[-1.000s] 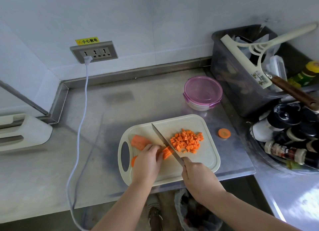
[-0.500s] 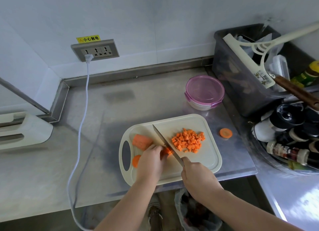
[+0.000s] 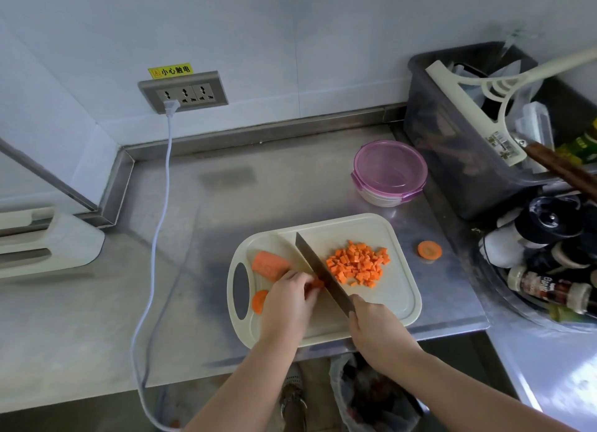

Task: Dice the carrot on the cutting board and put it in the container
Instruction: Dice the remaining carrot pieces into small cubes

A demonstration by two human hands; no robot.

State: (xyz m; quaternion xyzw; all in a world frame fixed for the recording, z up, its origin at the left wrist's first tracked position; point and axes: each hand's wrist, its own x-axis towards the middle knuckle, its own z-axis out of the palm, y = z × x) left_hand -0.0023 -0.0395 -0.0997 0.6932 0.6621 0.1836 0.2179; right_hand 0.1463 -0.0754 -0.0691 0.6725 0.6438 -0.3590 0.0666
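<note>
Steel counter [image 3: 226, 205], cream board [image 3: 397, 302], orange cubes [image 3: 357, 263]; left hand [image 3: 286, 302] around carrot strips [image 3: 317, 283], right hand [image 3: 376, 331] around knife [image 3: 318, 267].

free: counter [image 3: 258, 186] behind cutting board [image 3: 397, 302] | right blocked: container [image 3: 389, 170], bin [image 3: 452, 160], bottles [image 3: 542, 286] | left: cable [image 3: 155, 254] across counter

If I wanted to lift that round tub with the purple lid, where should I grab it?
Best from above, clasping the rim of the purple lid across its width. The container sits low, round and wide, so its sides offer little height. The grey bin stands close on its right, so approach from the open front-left.
</note>
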